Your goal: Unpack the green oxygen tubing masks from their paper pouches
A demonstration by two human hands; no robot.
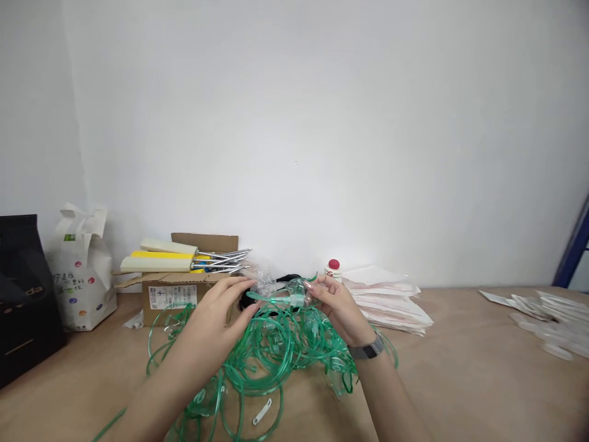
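Note:
My right hand (338, 306), with a dark watch band on its wrist, pinches a clear oxygen mask (301, 288) above the pile. A white connector (297, 300) and green tubing (276, 300) run from the mask toward the left. Near the end of that tubing, my left hand (223, 313) has thumb and fingers apart; whether a fingertip touches the tube is unclear. Below both hands lies a tangle of green tubes (262, 387) with more clear masks (340, 377) in it. A small white strip (262, 412) rests in front of the tangle.
Behind my left hand, a cardboard box (202, 279) holds tools with yellow and cream handles (159, 263). Paper pouches (386, 301) and a red-capped bottle (334, 265) stand at the back. A white bag (85, 276) and black bag (27, 301) are left; white packets (547, 316) lie right.

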